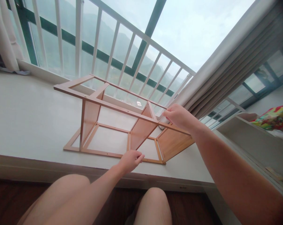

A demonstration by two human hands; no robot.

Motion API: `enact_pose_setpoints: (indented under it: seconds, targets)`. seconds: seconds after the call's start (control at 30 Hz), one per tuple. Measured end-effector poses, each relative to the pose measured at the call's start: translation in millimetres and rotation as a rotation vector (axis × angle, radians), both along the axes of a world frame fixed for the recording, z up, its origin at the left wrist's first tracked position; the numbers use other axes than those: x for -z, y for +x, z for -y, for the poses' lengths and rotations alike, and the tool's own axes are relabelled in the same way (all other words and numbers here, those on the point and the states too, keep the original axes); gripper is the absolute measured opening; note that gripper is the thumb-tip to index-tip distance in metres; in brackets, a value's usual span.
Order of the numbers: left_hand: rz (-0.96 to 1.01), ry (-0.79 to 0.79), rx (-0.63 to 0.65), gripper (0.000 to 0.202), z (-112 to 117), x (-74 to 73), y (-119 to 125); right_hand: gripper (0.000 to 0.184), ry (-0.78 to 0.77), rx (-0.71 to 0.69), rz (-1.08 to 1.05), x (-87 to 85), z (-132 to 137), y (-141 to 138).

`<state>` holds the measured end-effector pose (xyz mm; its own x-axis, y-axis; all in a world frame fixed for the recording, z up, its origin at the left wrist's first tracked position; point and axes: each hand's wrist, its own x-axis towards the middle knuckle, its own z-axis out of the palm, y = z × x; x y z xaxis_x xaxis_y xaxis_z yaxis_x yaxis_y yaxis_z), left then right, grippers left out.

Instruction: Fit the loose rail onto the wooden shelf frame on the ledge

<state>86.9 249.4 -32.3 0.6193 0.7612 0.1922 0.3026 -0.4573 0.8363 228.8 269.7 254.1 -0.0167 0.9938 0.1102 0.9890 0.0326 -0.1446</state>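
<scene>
A light wooden shelf frame [118, 109] lies on its side on the white window ledge [38, 125], with two slatless side frames joined by several flat panels. My right hand [176, 115] is closed at the upper side frame, over its right part near the end panel [175, 142]. Whatever its fingers pinch is hidden. Lower down, my left hand [131, 161] is closed in front of the bottom rail, by the lower edge of the middle panel [143, 126]. I cannot make out what, if anything, is in it.
Behind the frame runs a white railing [113, 47] before the window. A grey-beige curtain [216, 65] hangs at the right, another curtain [5, 34] at the left. At far right, a colourful bag [275, 117] sits on a white shelf unit [244, 137]. My knees are at the ledge's front.
</scene>
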Motion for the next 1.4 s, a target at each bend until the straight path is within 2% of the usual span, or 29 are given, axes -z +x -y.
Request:
enact_pose_setpoints:
  seconds: [0.1,0.17,0.33,0.8,1.0,1.23,1.4]
  targets:
    - [0.005,0.003,-0.005,0.048,0.1,-0.5,-1.2,0.039,0.026,0.003,0.075,-4.8,1.8,0.1]
    - [0.006,0.008,-0.010,0.049,-0.3,-0.8,-2.2,0.040,0.014,-0.061,0.121,-8.8,3.3,2.1]
    - [-0.007,0.005,-0.005,0.048,-1.7,-2.4,-4.5,0.038,-0.131,-0.234,0.137,-14.5,5.0,10.3]
    - [-0.020,-0.011,-0.009,0.047,0.0,-4.4,-2.9,0.026,-0.131,-0.299,-0.017,-5.3,-0.6,24.9]
    - [-0.019,-0.010,-0.008,0.048,-0.6,-2.7,-2.1,0.022,-0.128,-0.355,0.006,-5.3,1.1,24.4]
    - [-0.013,-0.014,0.006,0.048,-0.5,-2.4,-1.0,0.032,-0.099,-0.282,0.082,-8.9,0.3,18.4]
    - [-0.019,-0.004,0.008,0.049,-0.5,-0.6,0.0,0.042,-0.032,-0.199,0.046,-3.4,0.4,7.1]
